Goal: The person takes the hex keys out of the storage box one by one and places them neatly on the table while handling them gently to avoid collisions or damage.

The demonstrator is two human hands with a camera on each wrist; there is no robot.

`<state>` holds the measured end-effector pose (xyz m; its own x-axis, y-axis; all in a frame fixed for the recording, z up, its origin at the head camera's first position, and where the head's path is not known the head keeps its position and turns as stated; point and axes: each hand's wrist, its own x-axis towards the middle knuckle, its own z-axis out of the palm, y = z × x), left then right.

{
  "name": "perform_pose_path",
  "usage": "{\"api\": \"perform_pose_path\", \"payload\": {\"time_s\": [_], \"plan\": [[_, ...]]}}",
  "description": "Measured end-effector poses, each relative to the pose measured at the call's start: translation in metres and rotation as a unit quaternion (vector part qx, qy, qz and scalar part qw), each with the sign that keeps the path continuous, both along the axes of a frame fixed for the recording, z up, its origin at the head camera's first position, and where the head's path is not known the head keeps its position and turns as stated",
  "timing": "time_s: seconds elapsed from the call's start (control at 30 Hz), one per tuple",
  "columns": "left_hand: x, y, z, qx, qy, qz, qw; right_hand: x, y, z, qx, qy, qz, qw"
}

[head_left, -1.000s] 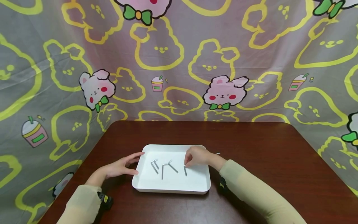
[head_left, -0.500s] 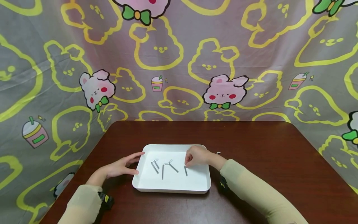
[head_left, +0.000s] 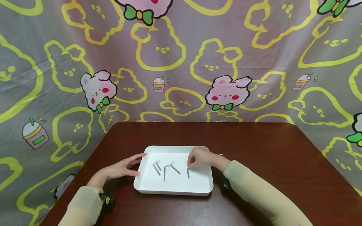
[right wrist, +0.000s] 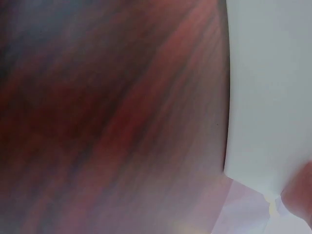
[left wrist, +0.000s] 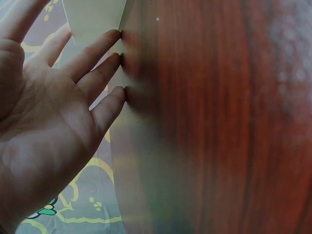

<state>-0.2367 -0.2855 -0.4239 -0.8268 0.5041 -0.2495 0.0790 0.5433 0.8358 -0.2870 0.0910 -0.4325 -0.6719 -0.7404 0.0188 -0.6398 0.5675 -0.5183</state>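
In the head view a white tray (head_left: pixel 172 187) holds several silver L-shaped hex keys. My right hand (head_left: pixel 200 157) is over the tray's right part and pinches the short end of one hex key (head_left: pixel 188 173) between thumb and fingers; its long arm points toward me. Left of it lie a slanting hex key (head_left: pixel 176 170), an upright-looking hex key (head_left: pixel 164 174) and a pair of hex keys (head_left: pixel 156 169). My left hand (head_left: pixel 121 168) is at the tray's left side, fingers spread, thumb and index at its rim. In the left wrist view its fingertips (left wrist: pixel 119 58) rest on the table.
A small silver piece (head_left: pixel 221 154) lies on the brown table (head_left: pixel 243 138) beyond my right wrist, partly hidden. A cartoon-printed curtain (head_left: pixel 175 78) hangs behind the table and along its sides. The right wrist view shows the tray's outer wall (right wrist: pixel 268 97).
Both hands hold nearly the same place. The right hand and its hex key have shifted only very slightly to the right; the other hex keys lie as before.
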Motion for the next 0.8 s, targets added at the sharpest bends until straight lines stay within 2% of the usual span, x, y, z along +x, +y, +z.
{"api": "perform_pose_path", "payload": {"time_s": [0.3,0.8], "plan": [[0.0003,-0.0001,-0.0002,-0.004,0.006,0.005,1.0,-0.0018,0.001,-0.0017,-0.012,-0.013,0.0,1.0],[0.0004,-0.0007,-0.0002,-0.002,0.01,-0.006,0.9999,-0.002,0.0034,0.0025,-0.036,-0.03,0.01,0.999]]}}
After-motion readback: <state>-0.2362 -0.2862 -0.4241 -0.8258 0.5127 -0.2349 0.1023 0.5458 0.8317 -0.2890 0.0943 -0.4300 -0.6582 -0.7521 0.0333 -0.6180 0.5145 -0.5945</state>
